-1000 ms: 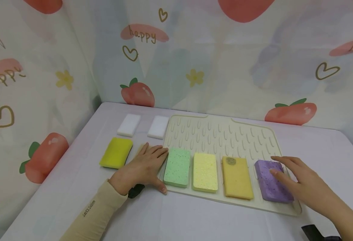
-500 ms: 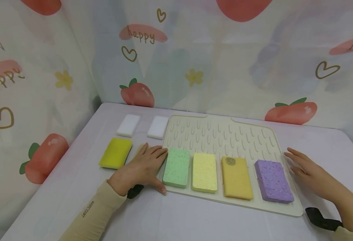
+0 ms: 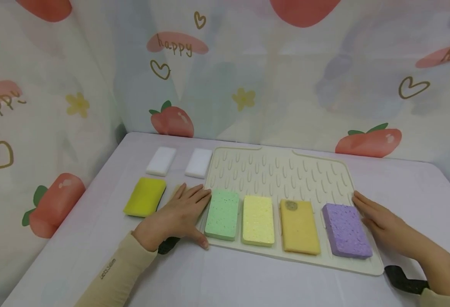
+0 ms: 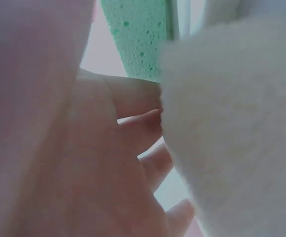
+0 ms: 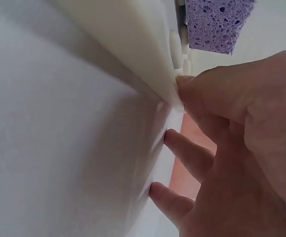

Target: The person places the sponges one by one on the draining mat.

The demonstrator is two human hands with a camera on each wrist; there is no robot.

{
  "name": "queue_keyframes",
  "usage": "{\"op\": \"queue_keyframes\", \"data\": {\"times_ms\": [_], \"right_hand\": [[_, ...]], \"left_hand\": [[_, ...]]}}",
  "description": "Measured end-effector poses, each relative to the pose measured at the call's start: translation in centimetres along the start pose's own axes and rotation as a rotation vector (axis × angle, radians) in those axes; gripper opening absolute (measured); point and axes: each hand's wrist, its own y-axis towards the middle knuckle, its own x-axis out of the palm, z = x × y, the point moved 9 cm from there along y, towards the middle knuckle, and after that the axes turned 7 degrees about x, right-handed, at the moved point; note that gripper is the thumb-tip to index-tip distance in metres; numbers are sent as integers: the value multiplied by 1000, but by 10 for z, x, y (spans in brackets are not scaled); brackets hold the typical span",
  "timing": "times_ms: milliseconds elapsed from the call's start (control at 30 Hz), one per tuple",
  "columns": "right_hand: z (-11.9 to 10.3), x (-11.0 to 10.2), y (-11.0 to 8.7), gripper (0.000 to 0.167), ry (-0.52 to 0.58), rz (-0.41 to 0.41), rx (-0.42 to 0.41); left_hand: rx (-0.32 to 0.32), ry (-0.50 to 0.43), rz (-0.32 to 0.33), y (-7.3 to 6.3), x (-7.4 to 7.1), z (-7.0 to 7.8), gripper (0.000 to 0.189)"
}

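Observation:
A cream ridged drying mat lies on the table. Its front half carries a green sponge, a pale yellow sponge, a tan sponge and a purple sponge. My left hand rests, fingers extended, at the mat's left edge beside the green sponge. It partly covers a beige block. A blurred cream surface hides those fingertips in the left wrist view. My right hand pinches the mat's right edge near the purple sponge, two other fingertips touching the table.
Left of the mat lie two white sponges and a bright yellow sponge with a dark underside. A patterned cloth hangs behind the white table. Black straps show at both wrists.
My right hand has left the purple sponge, swung out to the right and come back to take the mat's right edge. The left hand keeps its place; the view has shifted slightly.

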Motion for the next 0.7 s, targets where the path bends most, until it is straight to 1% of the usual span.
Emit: {"op": "queue_keyframes", "data": {"times_ms": [133,267,333,433,567,633,700], "right_hand": [[0,-1,-1,63,-29,12,-6],[-1,-4,-1,66,-59,41,-16],[-2,-6,-1,66,-59,46,-19],[-2,-5,0,66,-54,39,-11],[-2,-2,-1,64,-37,24,4],[-1,-1,-1,63,-30,19,11],[0,-1,-2,63,-27,20,12]], "left_hand": [[14,-23,21,-4,-8,-4,126],[4,-31,59,-10,-23,-12,121],[-13,-41,79,-13,-31,-18,116],[-53,-91,103,-20,-38,-26,105],[-111,-152,106,-25,-37,-33,87],[-124,-139,106,-23,-35,-33,79],[-144,-120,105,-21,-33,-32,76]]}}
